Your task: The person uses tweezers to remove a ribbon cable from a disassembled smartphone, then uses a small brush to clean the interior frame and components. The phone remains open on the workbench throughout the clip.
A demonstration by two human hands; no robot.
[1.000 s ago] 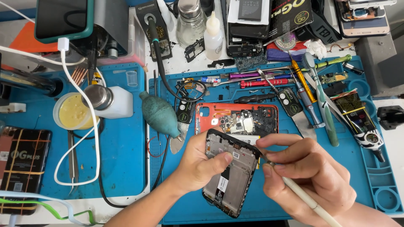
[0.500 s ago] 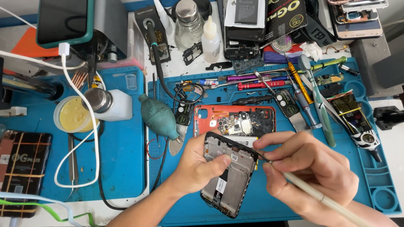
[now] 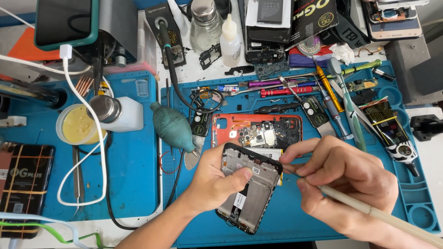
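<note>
Black and opened at the back, a phone frame lies tilted in the left hand, whose fingers wrap its left edge while the thumb presses across its bare inner face. The right hand is curled just right of the phone frame, thumb and forefinger pinching a pale, slender tool whose tip meets the frame's upper right edge and whose handle runs away to the lower right. Just above the phone frame lies an orange back shell with a circuit board inside. To the frame's upper left rests a teal rubber blower; farther left stands a round tub of yellow paste. Above and right of the frame, screwdrivers lie across the blue work mat.
</note>
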